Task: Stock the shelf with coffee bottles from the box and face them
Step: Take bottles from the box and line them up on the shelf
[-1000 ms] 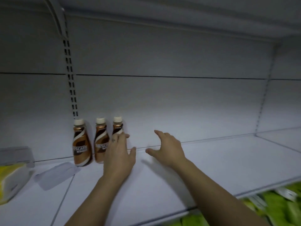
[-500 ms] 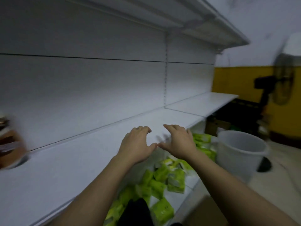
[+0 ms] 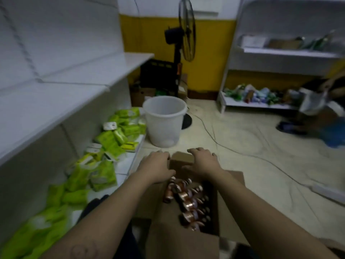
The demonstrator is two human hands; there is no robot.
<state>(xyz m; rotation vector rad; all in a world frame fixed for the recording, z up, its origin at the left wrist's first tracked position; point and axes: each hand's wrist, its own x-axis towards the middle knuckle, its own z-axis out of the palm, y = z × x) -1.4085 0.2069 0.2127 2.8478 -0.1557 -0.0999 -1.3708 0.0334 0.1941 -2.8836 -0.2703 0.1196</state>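
Note:
An open cardboard box [image 3: 188,242] sits on the floor below me, holding several brown coffee bottles [image 3: 188,202] lying on their sides. My left hand [image 3: 156,166] hovers over the box's far left corner, fingers loosely spread and holding nothing. My right hand [image 3: 203,161] hovers over the far end of the box beside it, also holding nothing. The white shelf [image 3: 61,90] runs along the left, bare in the part I see. The bottles placed on it earlier are out of view.
Green packets [image 3: 104,146] are piled on the lower shelf at left. A white plastic bucket [image 3: 164,120] stands on the floor beyond the box. Behind it is a black standing fan [image 3: 183,43]. A cable [image 3: 242,154] trails across the floor; another shelf unit [image 3: 280,57] stands at right.
My view swung from the shelf down and right to the box on the floor. Both hands left the shelf and now hover over the box.

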